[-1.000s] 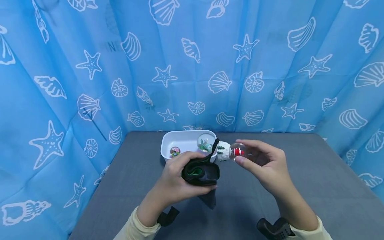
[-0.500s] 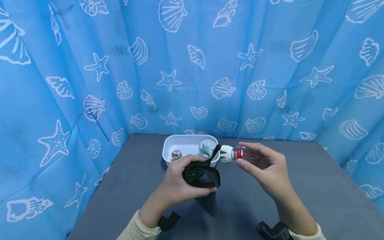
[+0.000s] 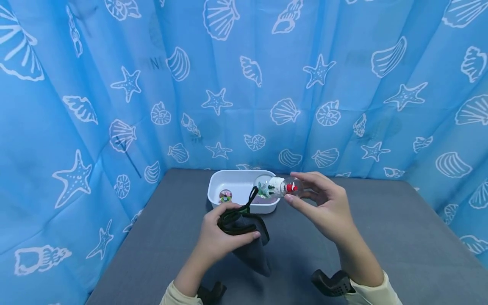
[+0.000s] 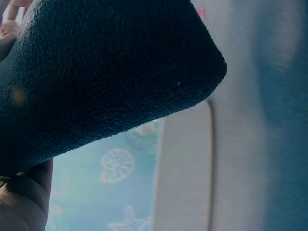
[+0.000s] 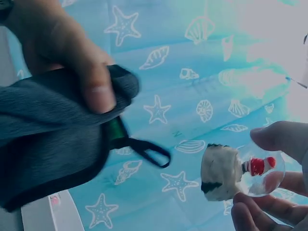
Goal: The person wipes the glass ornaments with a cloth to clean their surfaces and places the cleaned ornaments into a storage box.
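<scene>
My left hand (image 3: 215, 237) grips a folded dark grey cloth (image 3: 249, 252) with black edging, whose lower end hangs down over the table. A black hanging loop (image 3: 253, 195) sticks up from the cloth, near a bit of green. My right hand (image 3: 324, 203) holds a small snow globe (image 5: 221, 173) by its clear dome, between thumb and fingers. The globe lies sideways, its white base with dark green trees pointing left and a red figure inside. In the left wrist view the cloth (image 4: 110, 72) fills the upper left and hides most of the hand.
Behind the hands a white tray (image 3: 240, 184) stands on the grey table (image 3: 171, 212). In it are a small colourful ball (image 3: 225, 195) at the left and a larger clear globe (image 3: 261, 186) at the right, partly covered by the held one. A blue seashell curtain (image 3: 228, 140) surrounds the table.
My left hand has moved left and lower with the cloth, tipping it, and the loop is now apart from the snow globe. My right hand has shifted left, bringing the snow globe over the tray's right end.
</scene>
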`<state>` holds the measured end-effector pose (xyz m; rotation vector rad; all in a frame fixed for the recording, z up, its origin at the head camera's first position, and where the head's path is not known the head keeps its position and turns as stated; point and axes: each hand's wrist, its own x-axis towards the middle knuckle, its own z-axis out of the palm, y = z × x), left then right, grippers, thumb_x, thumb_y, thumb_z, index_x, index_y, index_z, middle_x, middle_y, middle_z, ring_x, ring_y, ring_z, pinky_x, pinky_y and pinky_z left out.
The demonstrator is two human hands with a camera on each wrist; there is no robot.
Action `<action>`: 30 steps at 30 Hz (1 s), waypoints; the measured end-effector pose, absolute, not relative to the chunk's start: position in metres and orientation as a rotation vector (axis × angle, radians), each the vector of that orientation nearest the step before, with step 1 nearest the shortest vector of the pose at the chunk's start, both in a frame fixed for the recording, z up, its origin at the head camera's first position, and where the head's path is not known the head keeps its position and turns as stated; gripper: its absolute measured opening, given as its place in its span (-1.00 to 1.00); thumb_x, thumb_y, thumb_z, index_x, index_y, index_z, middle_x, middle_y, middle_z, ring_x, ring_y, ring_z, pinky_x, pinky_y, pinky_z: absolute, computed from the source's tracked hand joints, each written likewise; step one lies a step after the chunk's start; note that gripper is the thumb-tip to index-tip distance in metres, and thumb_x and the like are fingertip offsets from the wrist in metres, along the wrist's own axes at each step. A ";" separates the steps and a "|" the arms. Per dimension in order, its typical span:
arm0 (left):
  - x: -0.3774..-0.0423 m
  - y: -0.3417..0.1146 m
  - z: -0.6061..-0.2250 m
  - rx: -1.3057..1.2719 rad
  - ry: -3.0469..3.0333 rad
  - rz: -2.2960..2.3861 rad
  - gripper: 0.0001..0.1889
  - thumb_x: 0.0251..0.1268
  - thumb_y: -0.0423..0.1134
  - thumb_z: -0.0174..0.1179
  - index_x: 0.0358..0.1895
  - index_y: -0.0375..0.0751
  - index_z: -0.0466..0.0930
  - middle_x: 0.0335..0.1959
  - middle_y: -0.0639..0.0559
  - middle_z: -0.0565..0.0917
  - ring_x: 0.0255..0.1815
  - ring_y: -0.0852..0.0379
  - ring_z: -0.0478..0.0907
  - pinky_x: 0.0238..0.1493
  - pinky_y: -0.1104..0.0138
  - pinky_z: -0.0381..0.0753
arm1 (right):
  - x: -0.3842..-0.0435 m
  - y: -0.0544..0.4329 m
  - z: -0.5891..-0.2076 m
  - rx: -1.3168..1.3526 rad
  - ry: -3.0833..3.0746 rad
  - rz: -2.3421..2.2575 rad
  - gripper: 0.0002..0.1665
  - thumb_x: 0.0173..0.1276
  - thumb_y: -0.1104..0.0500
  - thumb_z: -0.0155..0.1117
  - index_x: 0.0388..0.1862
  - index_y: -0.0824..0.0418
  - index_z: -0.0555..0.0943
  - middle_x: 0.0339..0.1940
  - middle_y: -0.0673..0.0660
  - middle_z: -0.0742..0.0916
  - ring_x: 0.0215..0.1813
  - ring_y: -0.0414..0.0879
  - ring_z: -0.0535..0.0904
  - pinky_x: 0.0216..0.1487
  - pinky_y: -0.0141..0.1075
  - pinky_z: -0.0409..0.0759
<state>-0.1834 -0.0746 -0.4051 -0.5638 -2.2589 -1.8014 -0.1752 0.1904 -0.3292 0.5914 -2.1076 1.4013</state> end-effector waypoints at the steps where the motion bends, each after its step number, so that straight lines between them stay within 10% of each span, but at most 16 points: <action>1: -0.184 -0.076 -0.409 -0.522 -2.274 -1.822 -0.33 -0.14 -0.09 0.78 0.14 0.12 0.68 0.10 0.13 0.76 -0.02 0.12 0.74 0.02 0.29 0.79 | -0.179 0.188 -0.330 0.607 -2.114 1.369 -0.36 0.18 0.46 0.61 0.24 0.10 0.74 0.03 0.01 0.76 -0.03 -0.21 0.70 0.03 -0.50 0.75; 14: -0.195 -0.090 -0.434 -0.363 -2.362 -1.984 -0.41 -0.04 -0.14 0.73 0.13 0.04 0.70 0.07 -0.02 0.76 -0.06 0.04 0.76 -0.05 0.29 0.80 | -0.233 0.163 -0.355 0.764 -2.326 1.074 -0.52 0.22 0.27 0.61 0.15 0.20 0.76 -0.02 0.02 0.79 -0.07 -0.13 0.66 -0.03 -0.04 0.81; 30: -0.200 -0.112 -0.435 -0.431 -2.277 -1.888 -0.43 0.00 -0.18 0.71 0.14 0.02 0.70 0.10 -0.02 0.76 -0.07 0.05 0.76 -0.06 0.27 0.82 | -0.274 0.117 -0.380 0.800 -2.519 1.013 -0.58 0.32 0.24 0.55 0.14 0.30 0.73 -0.03 0.18 0.84 -0.07 0.04 0.76 -0.06 -0.02 0.83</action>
